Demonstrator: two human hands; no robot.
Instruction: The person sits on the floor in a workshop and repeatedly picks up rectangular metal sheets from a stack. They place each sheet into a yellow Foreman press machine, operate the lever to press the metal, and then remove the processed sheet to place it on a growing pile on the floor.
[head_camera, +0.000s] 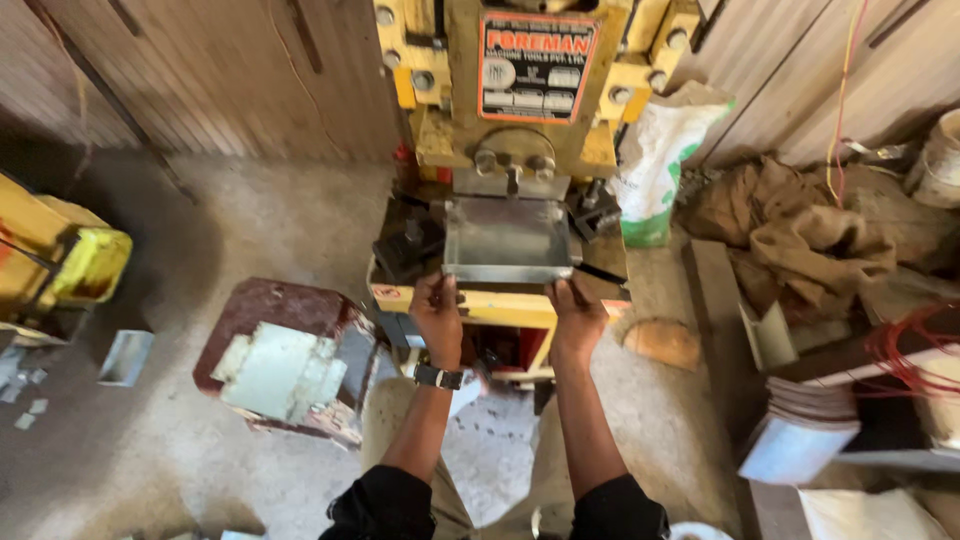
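A shiny sheet-metal tray piece (508, 238) with bent-up edges lies on the bed of a yellow press machine (520, 140). My left hand (438, 312) grips the piece's near left corner; a dark watch sits on that wrist. My right hand (576, 312) grips its near right corner. Both arms reach forward from black sleeves. The press ram sits just behind and above the piece. Dark clamp blocks (408, 248) flank the piece on the bed.
A rusty red stool-like stand (262, 310) holding pale metal pieces (275, 372) is at my left. A yellow machine (70, 262) stands far left. White sack (662, 160), brown sacking (800, 230), stacked metal sheets (800, 425) and red wire (915, 350) crowd the right.
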